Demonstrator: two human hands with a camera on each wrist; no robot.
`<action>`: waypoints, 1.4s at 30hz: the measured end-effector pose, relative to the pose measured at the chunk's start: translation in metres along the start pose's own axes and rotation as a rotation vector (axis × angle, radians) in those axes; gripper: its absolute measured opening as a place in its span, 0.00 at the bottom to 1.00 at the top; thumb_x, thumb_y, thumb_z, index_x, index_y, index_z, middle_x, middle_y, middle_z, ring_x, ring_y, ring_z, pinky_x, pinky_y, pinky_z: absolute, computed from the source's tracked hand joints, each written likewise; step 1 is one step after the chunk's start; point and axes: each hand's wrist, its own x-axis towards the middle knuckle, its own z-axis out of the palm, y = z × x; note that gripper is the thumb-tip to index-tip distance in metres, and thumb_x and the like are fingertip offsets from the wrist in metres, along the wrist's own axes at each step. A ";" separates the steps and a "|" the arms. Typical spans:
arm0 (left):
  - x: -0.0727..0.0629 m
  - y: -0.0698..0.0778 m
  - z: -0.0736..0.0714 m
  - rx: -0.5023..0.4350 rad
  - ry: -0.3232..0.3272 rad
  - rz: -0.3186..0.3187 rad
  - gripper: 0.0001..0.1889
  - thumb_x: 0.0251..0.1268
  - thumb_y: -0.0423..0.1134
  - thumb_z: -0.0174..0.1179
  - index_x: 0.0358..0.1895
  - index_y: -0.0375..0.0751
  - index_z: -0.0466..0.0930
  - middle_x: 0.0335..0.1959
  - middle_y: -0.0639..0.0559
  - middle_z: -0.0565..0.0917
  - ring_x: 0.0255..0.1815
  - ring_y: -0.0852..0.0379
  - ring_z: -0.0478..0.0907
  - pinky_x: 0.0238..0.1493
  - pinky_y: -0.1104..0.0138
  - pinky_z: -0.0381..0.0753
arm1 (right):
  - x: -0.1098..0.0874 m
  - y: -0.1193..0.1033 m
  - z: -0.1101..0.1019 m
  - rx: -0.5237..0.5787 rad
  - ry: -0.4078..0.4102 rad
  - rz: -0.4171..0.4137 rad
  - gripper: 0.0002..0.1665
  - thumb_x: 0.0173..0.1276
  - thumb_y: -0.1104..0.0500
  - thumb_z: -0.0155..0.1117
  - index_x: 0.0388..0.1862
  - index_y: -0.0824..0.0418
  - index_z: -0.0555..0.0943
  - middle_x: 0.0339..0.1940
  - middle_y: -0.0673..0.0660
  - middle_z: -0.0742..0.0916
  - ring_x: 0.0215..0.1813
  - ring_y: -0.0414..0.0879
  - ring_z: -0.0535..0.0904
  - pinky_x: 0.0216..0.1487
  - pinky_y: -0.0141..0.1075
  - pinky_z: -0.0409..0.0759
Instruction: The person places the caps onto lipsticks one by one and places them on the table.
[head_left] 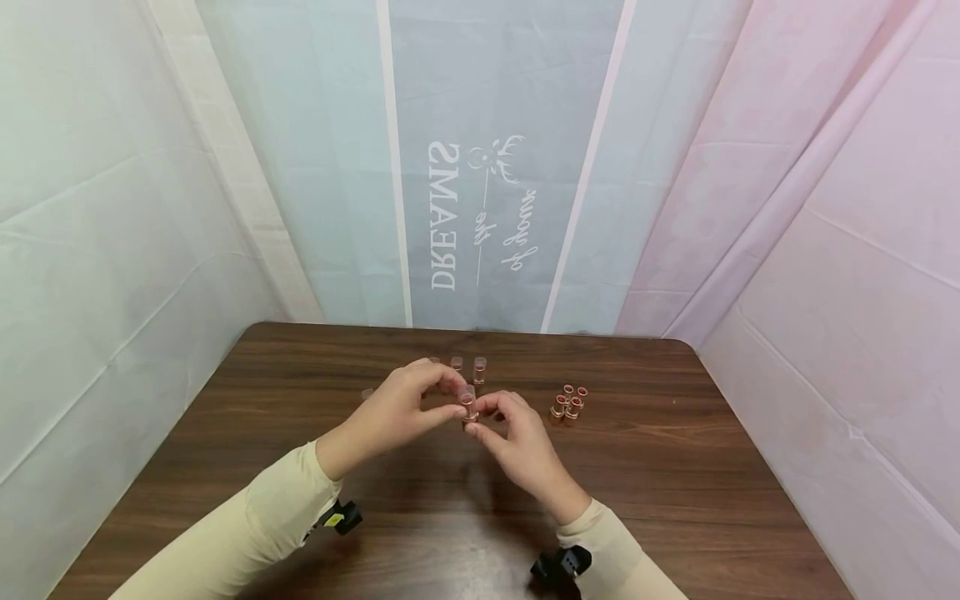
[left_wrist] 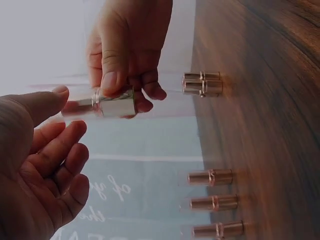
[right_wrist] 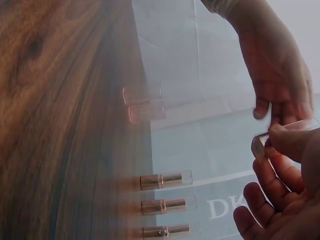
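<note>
Both hands meet over the table at one small lipstick tube (head_left: 468,407) with a rose-gold base, held upright. My right hand (head_left: 521,442) pinches the shiny base between thumb and fingers. At the tube's upper end, my left hand (head_left: 401,408) holds the clear cap (head_left: 467,391) between thumb and fingertips; the cap sits over the tube's top. From the left wrist, the base (left_wrist: 117,104) looks pale gold and the capped end is blurred. Fingers partly cover the tube in the right wrist view.
Several similar tubes (head_left: 570,403) with reddish open tops cluster on the table at right. Behind the hands stands a row of three clear-capped tubes (right_wrist: 162,206). Two loose clear caps (right_wrist: 142,93) stand on the left side. A fabric curtain (head_left: 510,100) hangs behind the table (head_left: 660,500).
</note>
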 end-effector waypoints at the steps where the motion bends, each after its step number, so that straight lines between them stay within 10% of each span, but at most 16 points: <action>1: -0.003 -0.001 -0.001 0.006 0.006 -0.011 0.13 0.59 0.42 0.76 0.46 0.50 0.84 0.40 0.62 0.84 0.45 0.63 0.80 0.46 0.62 0.82 | 0.001 0.001 -0.001 0.003 0.000 -0.003 0.13 0.62 0.58 0.78 0.43 0.52 0.84 0.43 0.45 0.85 0.49 0.42 0.80 0.51 0.48 0.82; 19: -0.064 -0.033 -0.020 -0.020 0.078 -0.271 0.10 0.63 0.44 0.73 0.46 0.56 0.85 0.36 0.64 0.82 0.30 0.61 0.77 0.32 0.68 0.77 | 0.003 0.015 -0.013 0.016 0.052 0.115 0.12 0.63 0.61 0.77 0.43 0.54 0.84 0.39 0.48 0.86 0.45 0.47 0.82 0.50 0.48 0.82; 27: -0.072 -0.044 -0.019 -0.015 0.091 -0.291 0.09 0.64 0.46 0.72 0.45 0.57 0.85 0.36 0.66 0.83 0.31 0.63 0.75 0.33 0.69 0.76 | 0.016 0.030 -0.017 -0.047 0.073 0.172 0.08 0.66 0.60 0.75 0.42 0.55 0.84 0.38 0.49 0.86 0.41 0.43 0.81 0.43 0.36 0.82; 42: -0.073 -0.058 -0.025 0.015 0.100 -0.315 0.09 0.66 0.46 0.71 0.46 0.53 0.86 0.37 0.65 0.84 0.34 0.59 0.76 0.35 0.68 0.76 | 0.068 0.077 0.009 -0.231 0.101 0.381 0.15 0.73 0.57 0.69 0.54 0.61 0.83 0.46 0.56 0.88 0.48 0.50 0.84 0.50 0.46 0.82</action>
